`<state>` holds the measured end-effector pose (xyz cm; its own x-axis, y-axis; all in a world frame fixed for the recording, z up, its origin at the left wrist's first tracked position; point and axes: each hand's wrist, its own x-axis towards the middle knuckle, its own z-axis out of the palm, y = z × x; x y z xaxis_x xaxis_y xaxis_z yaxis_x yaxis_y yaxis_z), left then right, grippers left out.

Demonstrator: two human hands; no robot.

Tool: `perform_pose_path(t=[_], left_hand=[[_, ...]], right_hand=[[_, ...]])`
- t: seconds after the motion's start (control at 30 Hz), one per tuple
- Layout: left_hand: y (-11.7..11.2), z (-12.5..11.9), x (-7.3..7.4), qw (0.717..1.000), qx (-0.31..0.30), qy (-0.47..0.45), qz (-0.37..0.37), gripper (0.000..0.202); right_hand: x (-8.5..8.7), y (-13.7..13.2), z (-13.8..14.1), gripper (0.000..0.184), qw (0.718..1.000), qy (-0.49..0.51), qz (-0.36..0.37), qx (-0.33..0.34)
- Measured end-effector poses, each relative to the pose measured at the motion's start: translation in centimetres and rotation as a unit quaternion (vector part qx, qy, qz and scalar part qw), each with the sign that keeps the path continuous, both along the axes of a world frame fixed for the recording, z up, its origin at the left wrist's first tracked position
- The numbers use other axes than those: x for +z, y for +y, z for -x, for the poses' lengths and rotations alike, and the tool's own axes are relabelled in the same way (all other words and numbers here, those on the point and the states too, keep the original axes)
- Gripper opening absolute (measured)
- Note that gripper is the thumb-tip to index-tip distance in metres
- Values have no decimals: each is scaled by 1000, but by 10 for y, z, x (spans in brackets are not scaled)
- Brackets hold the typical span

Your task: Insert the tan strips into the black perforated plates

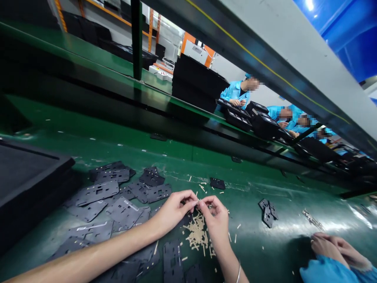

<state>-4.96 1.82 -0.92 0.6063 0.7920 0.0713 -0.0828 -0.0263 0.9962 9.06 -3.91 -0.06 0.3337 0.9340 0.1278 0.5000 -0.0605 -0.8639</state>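
My left hand [183,203] and my right hand [214,212] meet at the fingertips above the green bench. Both are closed in a pinch; what lies between the fingers is too small to make out. Right below them is a pile of small pale tan strips [196,232]. Left of my hands, many flat black plates with cut-outs [98,192] lie overlapping. Another black plate [173,261] sits beside the strips, under my left forearm. One small black plate [217,183] rests just beyond my hands.
A stack of black trays [32,169] stands at the left. At the right are a co-worker's hands [338,247] in blue sleeves, a few black plates [268,212] and a small heap of strips [312,220]. A raised green shelf [118,88] runs behind, with more co-workers beyond.
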Motion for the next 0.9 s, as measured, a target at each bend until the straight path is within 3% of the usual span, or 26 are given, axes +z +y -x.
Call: perform_pose_path(t=[0.1,0.23,0.47,0.6,0.8,0.9], left_hand=[[-3,2,1,997,18,36,-59,15],[-4,2,-2,985,42,76,-152,17],[-4,2,-11,956,41,134,-260,21],[-4,3,-7,969,28,115,-219,20],[-1,2,-3,998,1,50,-40,15],[2,1,-6,999,19,48,-18,17]], right_hand=[[1,-2,2,12,997,-62,-48,-14],[3,-4,3,12,980,-157,-112,44],[1,-4,1,12,969,-186,-142,76],[0,-5,0,11,967,-197,-143,74],[-1,2,-13,11,959,-236,-156,-4],[0,3,-15,12,945,-270,-185,-1]])
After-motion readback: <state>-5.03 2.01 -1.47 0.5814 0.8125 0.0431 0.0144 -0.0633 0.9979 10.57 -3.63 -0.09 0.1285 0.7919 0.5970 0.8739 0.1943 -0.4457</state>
